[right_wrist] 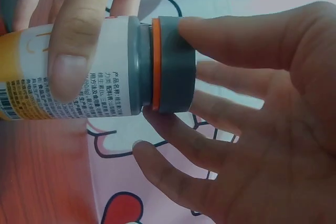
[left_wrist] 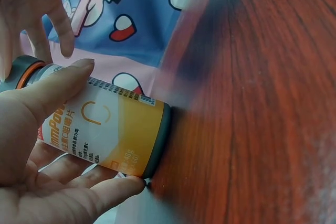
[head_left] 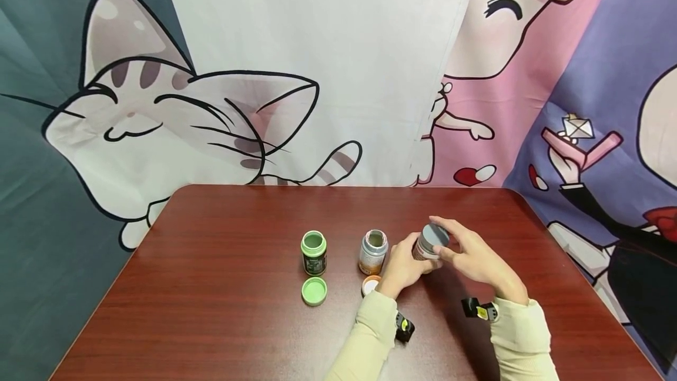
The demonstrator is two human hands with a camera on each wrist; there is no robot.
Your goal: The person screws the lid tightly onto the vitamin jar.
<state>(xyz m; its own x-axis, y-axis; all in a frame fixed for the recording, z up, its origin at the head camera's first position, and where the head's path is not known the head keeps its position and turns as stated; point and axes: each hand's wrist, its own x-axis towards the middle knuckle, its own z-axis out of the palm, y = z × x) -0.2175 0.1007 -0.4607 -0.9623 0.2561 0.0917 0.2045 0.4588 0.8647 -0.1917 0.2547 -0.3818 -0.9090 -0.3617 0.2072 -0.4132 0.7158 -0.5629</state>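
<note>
My left hand [head_left: 403, 264] grips a supplement bottle [left_wrist: 113, 121] with a white and yellow label, thumb on one side and fingers on the other. In the left wrist view the bottle's dark base is close to the table. My right hand [head_left: 480, 258] holds the grey screw cap [right_wrist: 177, 66], thumb on one edge and a fingertip at the opposite edge. An orange ring shows along the cap's lower edge, next to the bottle's grey neck. The other fingers of the right hand are spread beyond the cap.
Left of my hands stands an uncapped grey bottle [head_left: 373, 256], with an orange-rimmed lid [head_left: 369, 284] in front, partly hidden by my left wrist. Further left are an uncapped green bottle [head_left: 314, 257] and its green lid [head_left: 314, 291]. A cartoon-printed cloth [head_left: 328, 28] hangs behind the table [head_left: 211, 310].
</note>
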